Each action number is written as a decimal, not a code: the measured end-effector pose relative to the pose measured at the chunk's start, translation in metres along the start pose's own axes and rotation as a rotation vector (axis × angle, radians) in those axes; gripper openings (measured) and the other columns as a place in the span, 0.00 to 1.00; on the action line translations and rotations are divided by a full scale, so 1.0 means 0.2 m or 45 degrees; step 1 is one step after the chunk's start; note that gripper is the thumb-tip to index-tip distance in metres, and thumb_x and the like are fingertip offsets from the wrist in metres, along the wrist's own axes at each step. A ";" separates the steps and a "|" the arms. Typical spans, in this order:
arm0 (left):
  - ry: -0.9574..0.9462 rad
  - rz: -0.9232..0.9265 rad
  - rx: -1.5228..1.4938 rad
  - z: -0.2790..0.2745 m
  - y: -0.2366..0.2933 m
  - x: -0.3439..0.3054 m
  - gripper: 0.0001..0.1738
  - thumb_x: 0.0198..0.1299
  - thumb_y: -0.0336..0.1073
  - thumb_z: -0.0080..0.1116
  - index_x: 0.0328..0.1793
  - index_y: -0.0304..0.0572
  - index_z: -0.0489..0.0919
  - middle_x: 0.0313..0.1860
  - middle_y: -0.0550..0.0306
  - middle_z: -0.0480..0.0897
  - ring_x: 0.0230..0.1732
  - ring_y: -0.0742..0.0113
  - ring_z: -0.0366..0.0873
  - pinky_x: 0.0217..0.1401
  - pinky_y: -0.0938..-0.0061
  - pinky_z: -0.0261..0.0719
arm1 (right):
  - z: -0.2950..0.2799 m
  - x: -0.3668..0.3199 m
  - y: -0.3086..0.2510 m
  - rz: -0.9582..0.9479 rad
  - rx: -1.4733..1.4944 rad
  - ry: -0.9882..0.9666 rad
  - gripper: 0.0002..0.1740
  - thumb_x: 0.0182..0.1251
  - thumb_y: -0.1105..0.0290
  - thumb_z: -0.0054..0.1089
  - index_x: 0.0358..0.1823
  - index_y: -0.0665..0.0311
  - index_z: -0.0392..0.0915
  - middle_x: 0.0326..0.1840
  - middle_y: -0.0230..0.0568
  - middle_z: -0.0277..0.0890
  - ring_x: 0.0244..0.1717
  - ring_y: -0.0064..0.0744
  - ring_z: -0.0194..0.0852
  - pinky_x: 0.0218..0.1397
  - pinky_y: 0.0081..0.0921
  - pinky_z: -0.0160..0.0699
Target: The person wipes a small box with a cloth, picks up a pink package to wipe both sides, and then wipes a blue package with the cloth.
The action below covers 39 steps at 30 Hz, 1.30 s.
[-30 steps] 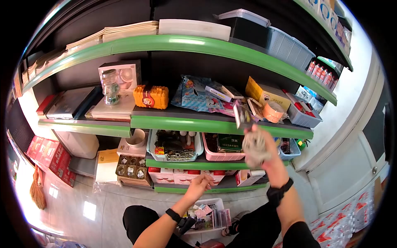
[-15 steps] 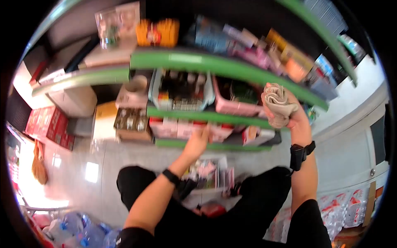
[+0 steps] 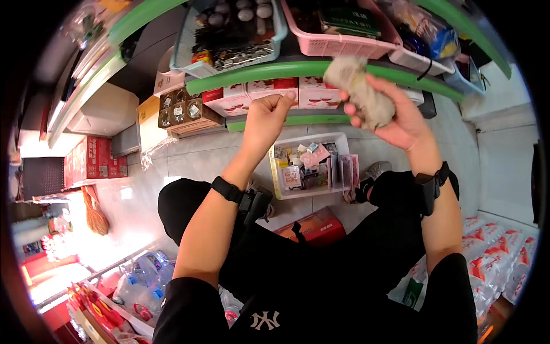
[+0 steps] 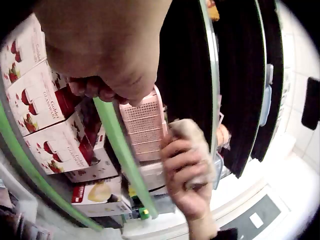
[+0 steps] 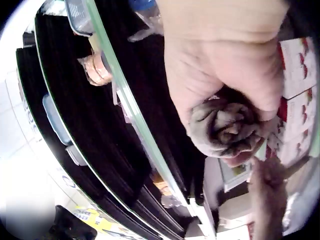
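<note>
My right hand grips a bunched grey-beige cloth in front of the lower green shelf edge. In the right wrist view, the folds of the cloth bulge out between palm and fingers. To the left, my left hand is raised before the boxed goblets, its fingers curled in and its thumb pointing toward the cloth; nothing shows in it. The left wrist view has the right hand wrapped round the cloth, apart from the left hand.
A white bin of small packets stands on the floor between the feet, with a red box nearer. Above the goblet boxes are a light-blue basket and a pink basket. Wrapped bottle packs lie at right.
The view has tilted down, bringing the floor bin further into sight. My right hand has brought the cloth away from the upper shelf, toward my left hand. The left hand has risen.
</note>
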State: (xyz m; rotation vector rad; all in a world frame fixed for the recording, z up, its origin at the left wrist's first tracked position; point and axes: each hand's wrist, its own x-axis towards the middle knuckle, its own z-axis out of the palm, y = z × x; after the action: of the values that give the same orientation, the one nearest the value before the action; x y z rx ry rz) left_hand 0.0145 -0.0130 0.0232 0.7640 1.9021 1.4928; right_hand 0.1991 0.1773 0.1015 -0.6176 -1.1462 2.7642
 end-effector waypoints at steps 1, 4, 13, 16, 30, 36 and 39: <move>-0.013 0.051 0.087 0.03 -0.04 0.02 0.28 0.78 0.48 0.59 0.24 0.39 0.73 0.20 0.67 0.68 0.26 0.77 0.61 0.30 0.72 0.63 | 0.04 -0.03 -0.01 -0.068 0.130 0.022 0.28 0.83 0.51 0.54 0.69 0.66 0.72 0.54 0.48 0.83 0.41 0.34 0.86 0.45 0.35 0.88; -0.116 0.146 0.350 0.13 -0.24 0.08 0.26 0.79 0.47 0.54 0.33 0.29 0.78 0.21 0.50 0.76 0.25 0.62 0.71 0.34 0.63 0.72 | -0.01 -0.03 0.05 0.100 -0.074 -0.063 0.27 0.79 0.51 0.60 0.65 0.66 0.76 0.47 0.41 0.84 0.42 0.32 0.86 0.46 0.34 0.86; -0.484 0.187 0.567 0.36 -0.68 0.12 0.12 0.78 0.34 0.50 0.45 0.32 0.80 0.26 0.54 0.79 0.28 0.64 0.76 0.38 0.67 0.76 | -0.12 -0.11 -0.02 -0.171 -0.164 0.230 0.24 0.72 0.50 0.69 0.51 0.66 0.80 0.42 0.37 0.82 0.41 0.29 0.84 0.39 0.26 0.82; -0.500 0.086 0.680 0.36 -0.74 0.14 0.09 0.73 0.30 0.51 0.43 0.33 0.81 0.30 0.46 0.84 0.33 0.56 0.84 0.40 0.62 0.80 | -0.17 -0.10 -0.01 -0.156 -0.177 0.194 0.25 0.70 0.50 0.71 0.52 0.66 0.80 0.43 0.37 0.82 0.41 0.28 0.82 0.42 0.26 0.82; -0.633 -0.340 1.151 0.05 -1.62 0.14 0.18 0.65 0.42 0.64 0.57 0.44 0.86 0.36 0.46 0.88 0.36 0.58 0.86 0.37 0.59 0.83 | -0.19 -0.10 -0.03 -0.298 -0.177 0.269 0.19 0.71 0.49 0.66 0.39 0.59 0.85 0.33 0.31 0.83 0.34 0.23 0.80 0.36 0.26 0.79; -0.725 -0.578 1.067 0.09 -1.88 0.13 0.26 0.65 0.43 0.66 0.65 0.35 0.82 0.50 0.46 0.86 0.38 0.62 0.83 0.35 0.62 0.82 | -0.22 -0.09 -0.02 -0.292 -0.193 0.295 0.19 0.72 0.50 0.65 0.41 0.60 0.85 0.34 0.33 0.83 0.34 0.24 0.80 0.35 0.26 0.78; -0.668 -0.303 1.309 0.12 -1.91 0.07 0.24 0.60 0.43 0.67 0.58 0.35 0.85 0.50 0.37 0.87 0.51 0.45 0.83 0.54 0.57 0.82 | -0.19 -0.11 -0.04 -0.277 -0.197 0.284 0.20 0.73 0.48 0.64 0.44 0.60 0.84 0.36 0.32 0.82 0.36 0.24 0.79 0.37 0.26 0.77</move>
State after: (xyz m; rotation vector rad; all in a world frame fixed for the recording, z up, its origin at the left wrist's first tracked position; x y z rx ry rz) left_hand -0.0057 -0.0642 -0.3553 1.1464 2.1413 0.0397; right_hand 0.2337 0.2032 0.0894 -0.7464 -1.2971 2.3754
